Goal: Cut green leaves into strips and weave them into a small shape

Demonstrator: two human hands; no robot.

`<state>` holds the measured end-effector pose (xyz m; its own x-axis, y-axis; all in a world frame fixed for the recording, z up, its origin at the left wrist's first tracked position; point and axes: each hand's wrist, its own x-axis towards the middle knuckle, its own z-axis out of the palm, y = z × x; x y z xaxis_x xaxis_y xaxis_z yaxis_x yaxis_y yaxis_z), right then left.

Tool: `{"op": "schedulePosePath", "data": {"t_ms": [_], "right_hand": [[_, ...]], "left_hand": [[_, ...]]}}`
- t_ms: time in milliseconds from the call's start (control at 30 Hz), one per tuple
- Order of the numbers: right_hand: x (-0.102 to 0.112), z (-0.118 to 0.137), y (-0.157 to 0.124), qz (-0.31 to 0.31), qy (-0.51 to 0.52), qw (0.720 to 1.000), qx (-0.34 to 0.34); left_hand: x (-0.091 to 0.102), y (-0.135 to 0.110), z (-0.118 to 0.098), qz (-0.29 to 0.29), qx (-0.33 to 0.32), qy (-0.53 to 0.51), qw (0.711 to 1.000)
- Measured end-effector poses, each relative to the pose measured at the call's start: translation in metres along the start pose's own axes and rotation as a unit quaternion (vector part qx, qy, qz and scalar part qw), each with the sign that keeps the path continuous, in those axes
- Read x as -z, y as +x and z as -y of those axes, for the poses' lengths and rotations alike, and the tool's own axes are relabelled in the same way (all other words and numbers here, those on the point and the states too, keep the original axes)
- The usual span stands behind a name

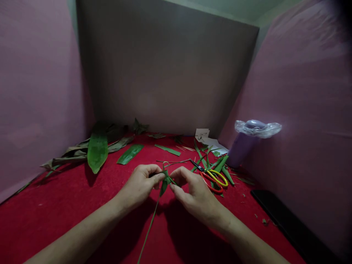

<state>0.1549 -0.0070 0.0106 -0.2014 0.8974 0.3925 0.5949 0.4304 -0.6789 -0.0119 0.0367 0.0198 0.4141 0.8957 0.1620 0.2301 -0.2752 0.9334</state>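
My left hand (141, 183) and my right hand (192, 192) meet over a red cloth (55, 212), both pinching a small folded green leaf strip (165, 181). The strip's long thin tail (150, 227) trails down toward me between my forearms. A small loop of the strip (165, 164) sticks up just behind my fingers. Both hands have their fingers closed on the folded leaf piece.
Scissors (214, 179) with red and yellow handles lie just right of my right hand among cut green strips (220, 165). A large green leaf (97, 150) and dried leaves (71, 154) lie at back left. A purple bottle (244, 141), white paper (209, 141), and a black flat object (283, 220) are at right.
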Motion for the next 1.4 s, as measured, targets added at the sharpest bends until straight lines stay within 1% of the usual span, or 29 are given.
{"op": "schedulePosePath", "data": {"t_ms": [100,167,267,367,500,633,733,800,900,1000,1100,1267,1400], "right_hand": [[-0.001,-0.001,-0.002,0.0,-0.095,0.994,0.053],[0.0,-0.002,-0.001,0.004,-0.143,0.987,0.075],[0.001,-0.005,0.0,0.016,-0.167,0.981,0.093],[0.004,-0.007,0.001,0.033,-0.136,0.985,0.098],[0.007,-0.007,0.001,0.053,-0.094,0.991,0.081],[0.011,-0.006,0.001,0.052,-0.058,0.994,0.079],[0.014,-0.004,0.002,0.061,-0.042,0.993,0.091],[0.016,-0.002,0.002,0.066,-0.039,0.992,0.1],[0.017,-0.001,0.003,0.055,-0.031,0.992,0.109],[0.018,0.001,0.004,0.044,-0.004,0.993,0.113],[0.018,0.002,0.004,0.033,0.018,0.993,0.114],[0.017,0.002,0.004,0.024,0.032,0.991,0.13],[0.018,0.005,0.002,0.018,0.033,0.988,0.147]], "left_hand": [[0.001,0.001,0.003,0.002,0.002,0.039,0.999],[0.002,0.002,0.003,0.008,0.008,0.048,0.999],[0.002,0.002,0.003,0.021,0.021,0.059,0.998],[0.002,0.002,0.0,0.033,0.035,0.061,0.997],[0.003,0.0,-0.003,0.037,0.041,0.039,0.998],[0.006,0.002,0.003,0.058,0.049,0.006,0.997],[0.008,0.004,0.01,0.084,0.057,-0.032,0.994],[0.009,0.005,0.01,0.096,0.059,-0.051,0.992],[0.01,0.003,0.005,0.111,0.061,-0.069,0.99],[0.012,0.002,-0.001,0.13,0.079,-0.087,0.985],[0.015,0.002,-0.001,0.142,0.085,-0.102,0.981],[0.016,0.003,0.003,0.164,0.065,-0.116,0.978],[0.016,0.003,0.002,0.168,0.042,-0.131,0.976]]}}
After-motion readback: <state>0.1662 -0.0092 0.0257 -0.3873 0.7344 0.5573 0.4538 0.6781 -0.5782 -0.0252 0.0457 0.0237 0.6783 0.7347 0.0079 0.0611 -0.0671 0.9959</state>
